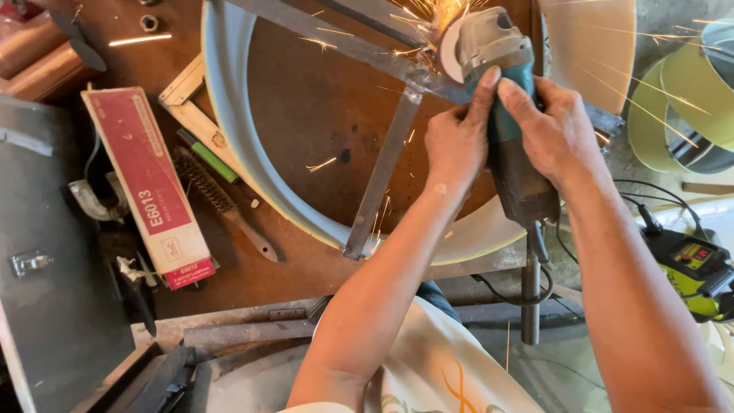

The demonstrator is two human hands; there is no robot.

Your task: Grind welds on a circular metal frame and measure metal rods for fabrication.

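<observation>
L hand: my fingers clenched round the grinder body, thumb lying up along the teal housing, wrist coming in from 6 o'clock.
R hand: fingers clenched on the same body from the 3 o'clock side, thumb touching the L thumb on top. Both hands on the tool, none free.
Grinder: head points to 11 o'clock, grey guard up, dark tail and cord trailing to 6 o'clock off the desk edge.
Disc: edge down on the joint where flat steel bars meet; sparks fan to 12 and out to 3 o'clock.
Frame: one flat bar runs from the joint down to 7 o'clock, another goes up to 10 o'clock; both lie across the pale ring on the rusty-brown desk.
Nearby, 9 o'clock: wire brush, green-handled tool just beside it, red and white electrode box, folding square at 10.
3 o'clock: yellow-green welder unit w/ leads, off the desk, well apart from my hands.
Doing it well, my judgement: keep a shallow disc angle, light even pressure, sweep along the weld, don't dwell or it'll gouge. Keep the cord behind the tool and sparks thrown away from me. Bars look unclamped, so push down, not sideways.
</observation>
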